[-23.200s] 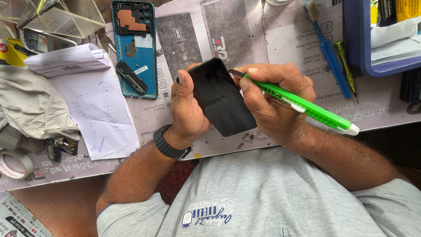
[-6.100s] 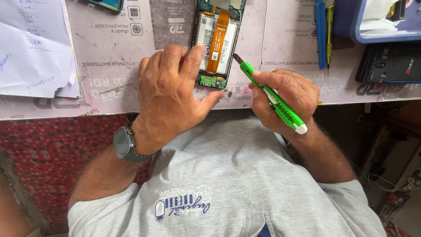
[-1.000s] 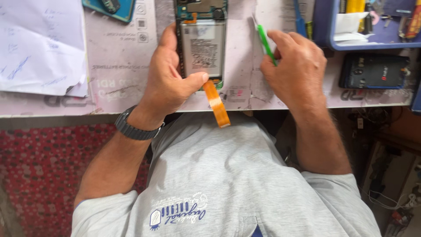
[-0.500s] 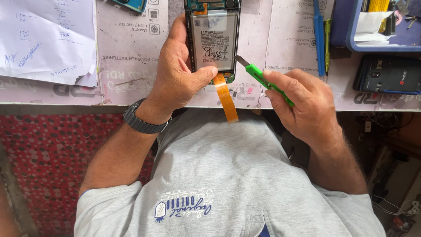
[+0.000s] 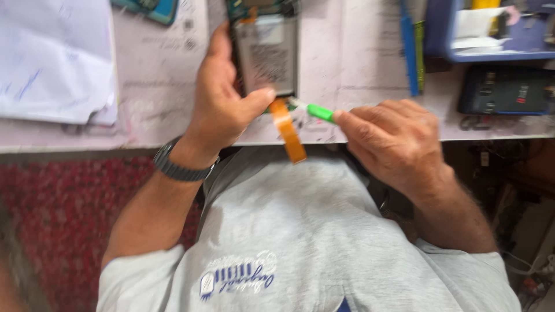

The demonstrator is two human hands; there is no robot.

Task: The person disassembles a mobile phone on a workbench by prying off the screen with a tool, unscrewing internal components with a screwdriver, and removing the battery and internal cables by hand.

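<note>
An opened phone (image 5: 267,55) with its grey battery showing lies on the workbench (image 5: 162,124) near the front edge. My left hand (image 5: 222,104) grips the phone's left side, thumb pressed at its lower edge. An orange flex ribbon (image 5: 289,132) hangs loose from the phone's bottom, over the bench edge. My right hand (image 5: 393,138) is shut on a green-handled tool (image 5: 315,111) whose tip points left at the phone's lower edge, beside the ribbon. A dark watch sits on my left wrist.
A stack of white papers (image 5: 55,63) lies at the left. A teal phone part (image 5: 147,8) is at the top. A blue pen (image 5: 409,49) and a blue tray (image 5: 491,32) are at the right, with a dark device (image 5: 506,89) below the tray.
My right hand has moved left and up, bringing the green tool's tip to the phone's lower edge. The left hand keeps its hold; the orange ribbon still hangs loose.
</note>
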